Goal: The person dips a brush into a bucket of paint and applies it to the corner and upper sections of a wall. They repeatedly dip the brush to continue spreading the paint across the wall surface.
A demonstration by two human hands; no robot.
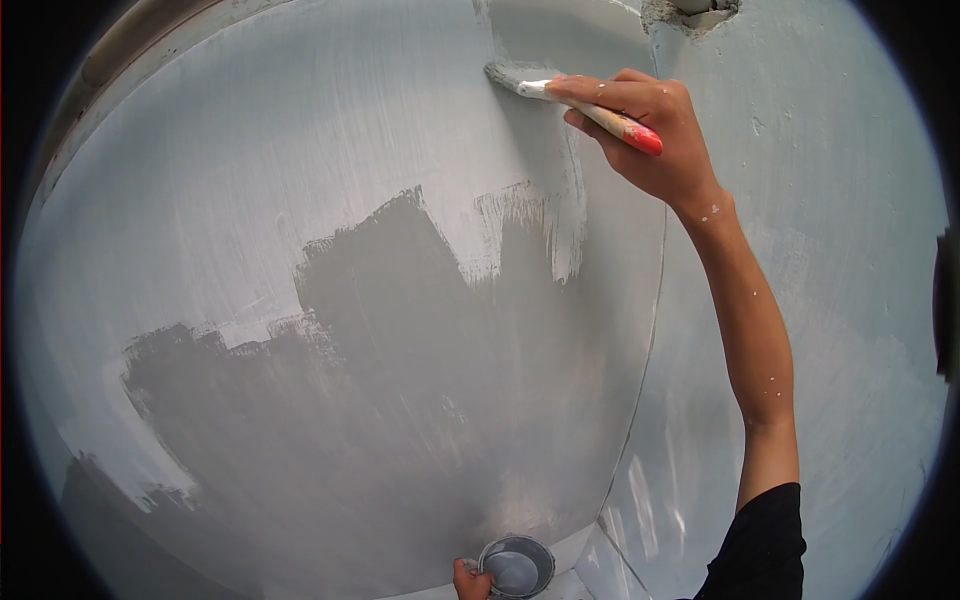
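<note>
My right hand [640, 125] is closed around the handle of a paintbrush [588, 108], which has a pale wooden grip and a red end. The bristles touch the upper part of the wall [400, 330], pointing left. White paint coats the upper wall in streaks, while a ragged-edged grey area lies below it. At the bottom of the view, my left hand [471, 580] grips the rim of a small dark bucket [517, 568] with whitish-grey paint inside. Only a thumb and part of that hand show. White specks dot my right hand and forearm.
A corner line [655, 310] runs down between the painted wall and the pale right-hand wall [800, 270]. A broken hole [692, 14] opens at the top right. A brownish curved edge [115, 55] borders the upper left. A dark object [945, 305] juts in at far right.
</note>
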